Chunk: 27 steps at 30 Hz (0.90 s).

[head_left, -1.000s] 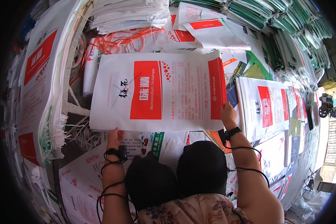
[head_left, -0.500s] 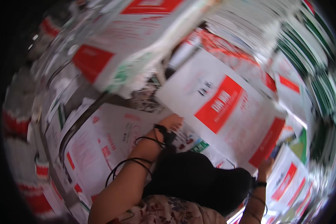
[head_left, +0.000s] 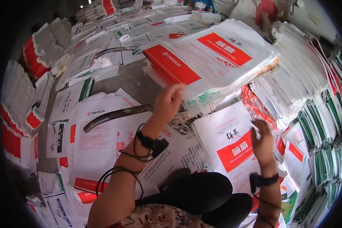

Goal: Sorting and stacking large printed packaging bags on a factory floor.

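My left hand [head_left: 168, 102] is raised with loose fingers against the frayed lower edge of a thick stack of white bags with red panels [head_left: 212, 57]; nothing is clamped in it. My right hand [head_left: 262, 142] pinches the upper corner of a single white bag with a red panel [head_left: 228, 150], which lies flat in front of my knees. Both wrists carry black bands with cables. My dark-clothed legs fill the lower middle.
A curved metal bar [head_left: 117, 114] lies across loose bags on the left, with a second bar [head_left: 114, 50] further back. Bundles with green edges [head_left: 323, 117] rise on the right, red-edged bundles [head_left: 30, 64] on the left. Bare grey floor [head_left: 129, 79] shows between them. Someone's red sleeve [head_left: 268, 11] is at the top.
The view has swung round. The bag I held spread in both hands now lies flat under my right hand, and my left hand has left it and gone up to the stack.
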Motion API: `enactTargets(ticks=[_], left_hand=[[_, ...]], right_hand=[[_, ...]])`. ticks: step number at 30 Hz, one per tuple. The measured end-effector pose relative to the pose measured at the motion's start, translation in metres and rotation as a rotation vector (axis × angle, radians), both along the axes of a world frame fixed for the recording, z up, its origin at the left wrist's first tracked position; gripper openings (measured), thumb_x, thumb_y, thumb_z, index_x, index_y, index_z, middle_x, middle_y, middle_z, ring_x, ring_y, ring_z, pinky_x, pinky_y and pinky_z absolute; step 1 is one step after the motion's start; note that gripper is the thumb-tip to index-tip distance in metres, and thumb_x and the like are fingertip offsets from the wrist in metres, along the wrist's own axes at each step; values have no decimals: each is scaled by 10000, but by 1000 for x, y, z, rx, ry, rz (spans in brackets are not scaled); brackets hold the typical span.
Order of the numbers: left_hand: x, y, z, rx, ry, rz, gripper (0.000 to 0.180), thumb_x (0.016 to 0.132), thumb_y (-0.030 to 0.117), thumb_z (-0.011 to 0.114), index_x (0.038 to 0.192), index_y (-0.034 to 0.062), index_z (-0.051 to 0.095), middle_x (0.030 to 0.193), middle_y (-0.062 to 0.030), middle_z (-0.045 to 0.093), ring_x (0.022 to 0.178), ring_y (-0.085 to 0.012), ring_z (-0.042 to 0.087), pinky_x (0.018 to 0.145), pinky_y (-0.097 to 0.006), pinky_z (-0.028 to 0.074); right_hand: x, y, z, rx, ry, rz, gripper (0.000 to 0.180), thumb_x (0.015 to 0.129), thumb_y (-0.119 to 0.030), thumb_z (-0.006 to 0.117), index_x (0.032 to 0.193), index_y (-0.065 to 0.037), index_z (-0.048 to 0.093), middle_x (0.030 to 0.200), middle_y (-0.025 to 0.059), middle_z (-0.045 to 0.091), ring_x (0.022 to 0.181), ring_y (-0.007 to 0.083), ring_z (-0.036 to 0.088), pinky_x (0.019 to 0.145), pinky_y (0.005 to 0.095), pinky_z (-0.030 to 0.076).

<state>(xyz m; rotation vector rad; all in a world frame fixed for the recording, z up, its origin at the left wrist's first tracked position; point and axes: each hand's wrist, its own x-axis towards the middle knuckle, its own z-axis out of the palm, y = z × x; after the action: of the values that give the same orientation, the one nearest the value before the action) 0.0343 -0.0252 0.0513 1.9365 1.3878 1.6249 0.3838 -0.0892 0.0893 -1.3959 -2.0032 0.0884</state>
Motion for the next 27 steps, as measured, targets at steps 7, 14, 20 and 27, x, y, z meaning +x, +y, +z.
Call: enactTargets(ticks=[7,14,20,27], left_hand=[[-67,62,-36,155,189,155,305,878,117,629,1177,60,618,1199,-152,589,1115,-344,561,931,-401,472],[-64,62,-38,76,53,154,370,851,94,633,1207,10,580,1234,-175,568,1133,-366,538,982,-420,444],[-66,61,-46,123,114,193,430,840,70,637,1246,-14,525,1264,-181,532,1173,-365,505,1007,-430,430],[-63,61,-41,123,161,172,439,845,67,617,1269,0,524,1293,-172,510,1188,-371,489,1020,-435,420]], right_hand=[[-185,103,5,142,-75,280,338,835,-238,692,1097,-30,645,1137,165,641,1052,370,597,912,438,489],[-217,124,7,2,-375,203,391,810,-293,706,1112,-52,647,1157,128,638,1079,337,585,896,448,485],[-219,130,6,96,-432,264,286,811,-230,682,1026,-45,647,1000,143,661,936,335,634,807,434,530],[-218,134,5,99,-571,267,347,830,-149,617,1160,-51,577,950,147,666,836,331,672,735,420,557]])
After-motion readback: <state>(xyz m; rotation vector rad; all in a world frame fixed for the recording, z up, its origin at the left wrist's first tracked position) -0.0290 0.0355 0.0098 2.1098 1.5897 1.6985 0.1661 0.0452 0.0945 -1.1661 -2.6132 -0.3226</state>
